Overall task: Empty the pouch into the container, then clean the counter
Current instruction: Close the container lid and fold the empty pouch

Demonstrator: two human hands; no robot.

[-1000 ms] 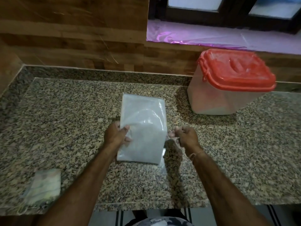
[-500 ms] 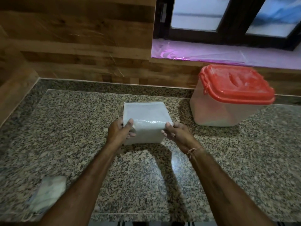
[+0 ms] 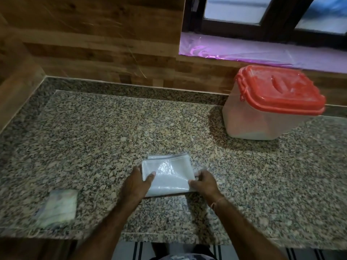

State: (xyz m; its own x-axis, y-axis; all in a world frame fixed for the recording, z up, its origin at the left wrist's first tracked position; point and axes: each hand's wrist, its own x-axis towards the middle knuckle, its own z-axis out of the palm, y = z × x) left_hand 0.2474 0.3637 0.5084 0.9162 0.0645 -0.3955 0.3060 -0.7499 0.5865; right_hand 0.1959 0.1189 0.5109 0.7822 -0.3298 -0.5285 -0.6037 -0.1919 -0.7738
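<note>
A flat, folded, whitish pouch (image 3: 167, 178) is being held low over, or on, the speckled granite tabletop (image 3: 112, 128), near its front edge and about midway along; whether it is being rested fully on the stone cannot be told. Its left edge is being gripped by the left hand (image 3: 137, 185), the thumb being laid on top while the other fingers are being hidden beneath the plastic. Its right lower corner is being pinched by the right hand (image 3: 206, 184), the thumb being pressed on the upper face and the curled fingers (image 3: 201, 173) being tucked behind the edge. A thin thread (image 3: 216, 202) is being worn on the right wrist. The translucent container (image 3: 262, 126) is being kept at the far right of the tabletop, well apart from the pouch, close to the wooden wall (image 3: 93, 44) and below the window ledge, which is being covered by a purple sheet (image 3: 262, 53). It is being closed by a red lid (image 3: 277, 91). A pale, blurred, folded cloth or packet (image 3: 58, 207) is being left at the front left, well apart from both hands.
</note>
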